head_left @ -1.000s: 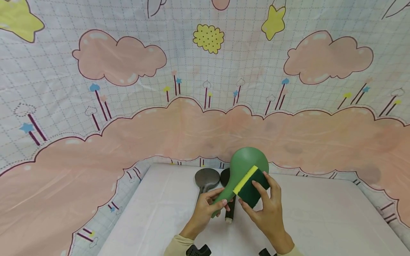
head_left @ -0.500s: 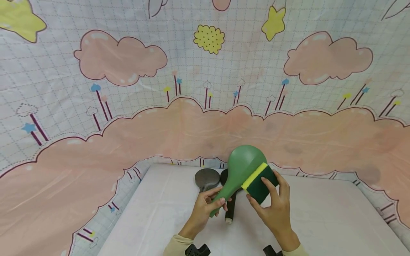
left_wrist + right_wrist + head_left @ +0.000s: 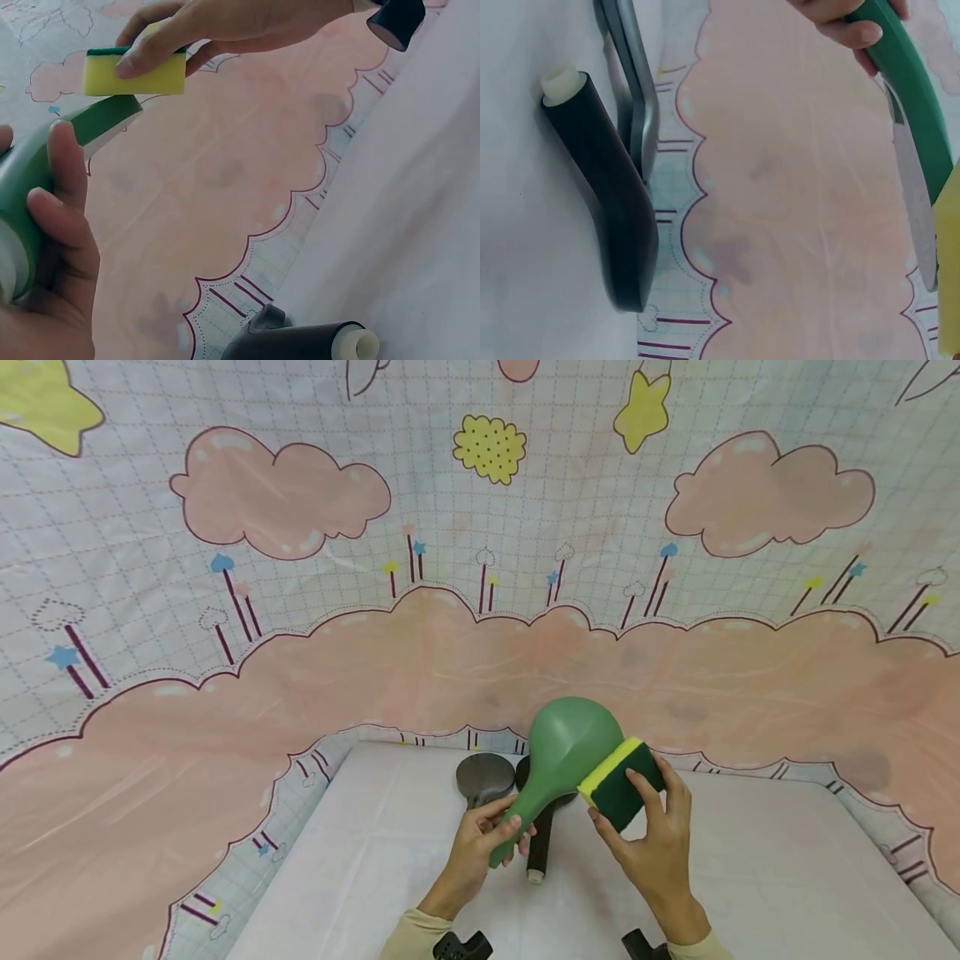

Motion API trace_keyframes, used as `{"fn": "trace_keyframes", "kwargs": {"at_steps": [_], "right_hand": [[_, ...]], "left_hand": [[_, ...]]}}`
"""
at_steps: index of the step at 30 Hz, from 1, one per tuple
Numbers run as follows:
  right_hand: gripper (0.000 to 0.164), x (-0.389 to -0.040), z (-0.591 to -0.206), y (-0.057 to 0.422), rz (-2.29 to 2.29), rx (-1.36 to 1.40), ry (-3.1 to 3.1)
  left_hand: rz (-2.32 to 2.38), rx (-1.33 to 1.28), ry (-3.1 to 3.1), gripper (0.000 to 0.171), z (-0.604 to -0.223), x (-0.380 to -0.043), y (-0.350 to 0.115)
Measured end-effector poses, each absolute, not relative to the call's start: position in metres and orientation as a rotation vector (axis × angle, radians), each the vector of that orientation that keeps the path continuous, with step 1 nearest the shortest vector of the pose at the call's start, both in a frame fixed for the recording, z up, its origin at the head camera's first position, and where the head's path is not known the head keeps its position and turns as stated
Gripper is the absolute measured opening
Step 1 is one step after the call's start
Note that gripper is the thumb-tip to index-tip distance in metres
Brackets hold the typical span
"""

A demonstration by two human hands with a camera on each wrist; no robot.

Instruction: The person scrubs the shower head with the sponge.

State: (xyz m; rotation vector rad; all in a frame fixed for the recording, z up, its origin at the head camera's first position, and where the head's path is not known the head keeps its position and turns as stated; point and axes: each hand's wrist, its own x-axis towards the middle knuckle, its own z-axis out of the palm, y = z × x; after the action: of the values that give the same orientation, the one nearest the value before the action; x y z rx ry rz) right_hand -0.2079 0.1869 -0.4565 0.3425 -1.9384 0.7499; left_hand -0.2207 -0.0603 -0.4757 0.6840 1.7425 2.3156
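Observation:
My left hand (image 3: 465,856) grips the handle of a green handheld shower head (image 3: 566,747), lifted above the table with its smooth back facing up. Pinched in my right hand (image 3: 663,852) is a yellow sponge (image 3: 626,783) with a dark green scouring side. Its yellow side rests right at the right edge of the shower head's round back. From the left wrist view, the sponge (image 3: 135,75) lies flat along the top of the green head (image 3: 105,116), thumb on its near side. The right wrist view shows the pale spray face (image 3: 915,202) turned down.
On the white table (image 3: 360,860) lie a grey shower head (image 3: 485,777) and a black shower head (image 3: 538,852), side by side behind the left hand. The black one is partly covered by the green one. A patterned cloth (image 3: 480,677) hangs behind the table.
My right hand has slid the sponge to the right and slightly up, from the green shower head's neck to its right edge. The shower head has shifted slightly left and up.

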Motion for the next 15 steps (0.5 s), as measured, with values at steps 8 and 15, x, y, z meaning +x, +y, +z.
{"fn": "trace_keyframes", "kwargs": {"at_steps": [8,15], "right_hand": [[0.071,-0.205,-0.459,0.174,0.726,0.379,-1.958],[0.067,-0.202,-0.463,0.162,0.725,0.473,-1.940]], "left_hand": [[2.296,0.606,1.816,0.048,-0.474,-0.221,-0.059],[2.305,0.569,1.833,0.047,-0.475,-0.221,-0.057]]}}
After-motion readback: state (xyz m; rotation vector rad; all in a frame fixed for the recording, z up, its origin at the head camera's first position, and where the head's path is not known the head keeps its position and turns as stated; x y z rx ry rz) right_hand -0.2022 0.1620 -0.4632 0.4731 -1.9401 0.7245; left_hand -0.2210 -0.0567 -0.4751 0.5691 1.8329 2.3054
